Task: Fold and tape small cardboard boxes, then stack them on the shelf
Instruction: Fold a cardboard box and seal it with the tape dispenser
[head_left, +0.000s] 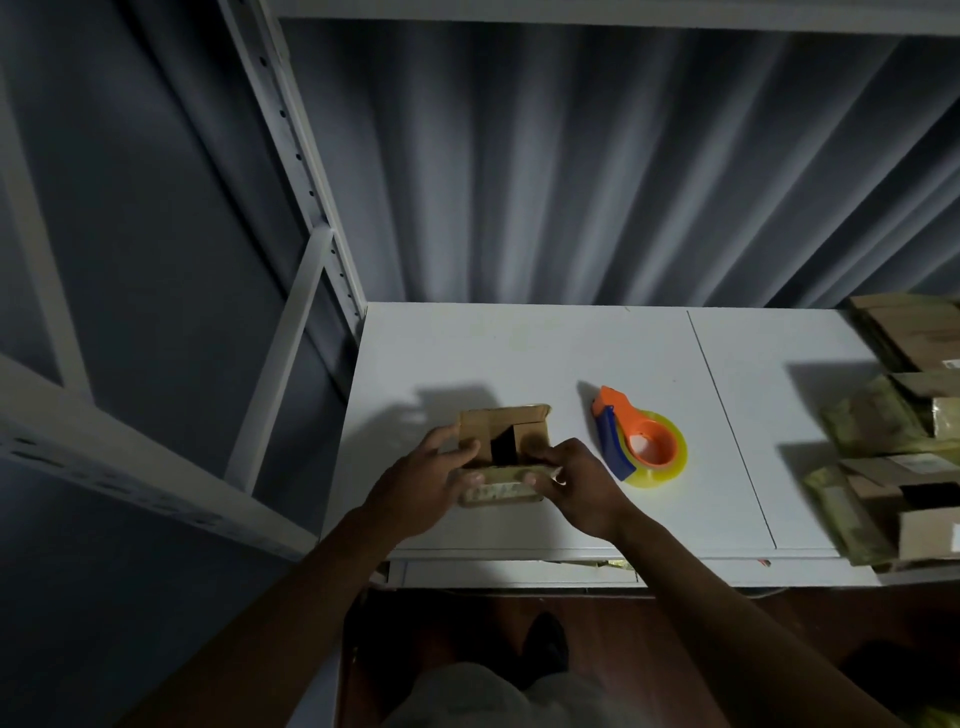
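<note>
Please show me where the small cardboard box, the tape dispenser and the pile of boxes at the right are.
small cardboard box (501, 423): head view, on its far flap.
tape dispenser (613, 402): head view, on its orange handle.
pile of boxes (872, 428): head view, on a greenish box near the pile's left edge.

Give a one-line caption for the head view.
Both hands fold a small cardboard box beside a tape dispenser.

Your box (503, 434) is matt brown cardboard. The tape dispenser (631, 441) beside you is glossy orange plastic. The shelf (571, 353) looks smooth, white, painted.
</note>
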